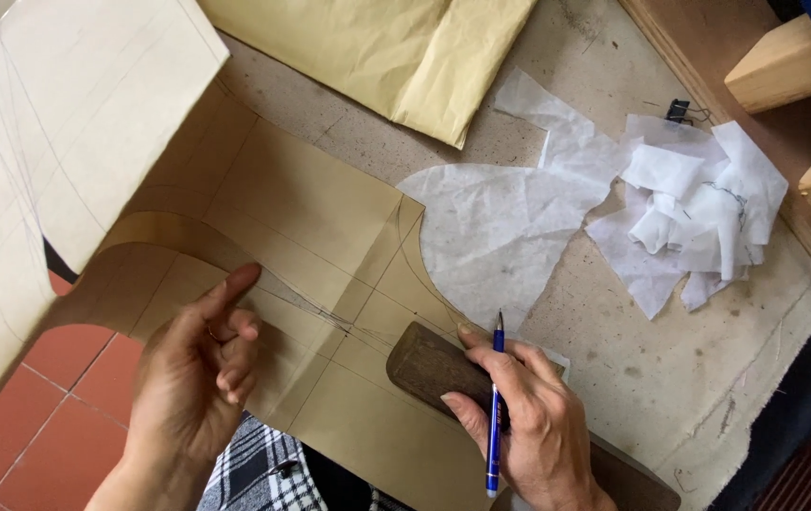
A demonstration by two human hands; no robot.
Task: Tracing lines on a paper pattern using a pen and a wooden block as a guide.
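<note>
A sheet of tan pattern paper point(311, 218) with pencilled lines and curves lies on the worn table point(689, 378); its left part curls up and over the table's edge. My left hand point(199, 369) lifts that curled edge with thumb and bent fingers. My right hand point(519, 416) holds a blue pen point(495, 416), tip pointing away from me, and presses on a dark wooden curved ruler point(429, 364) that lies on the paper.
A rounded piece of white thin fabric point(495, 232) lies beyond the ruler, with a heap of white scraps point(694, 213) to its right. A folded yellow paper point(405, 47) lies at the back, a black clip point(678, 112) near a wooden frame point(784, 66). Red tiles point(55, 397) show below left.
</note>
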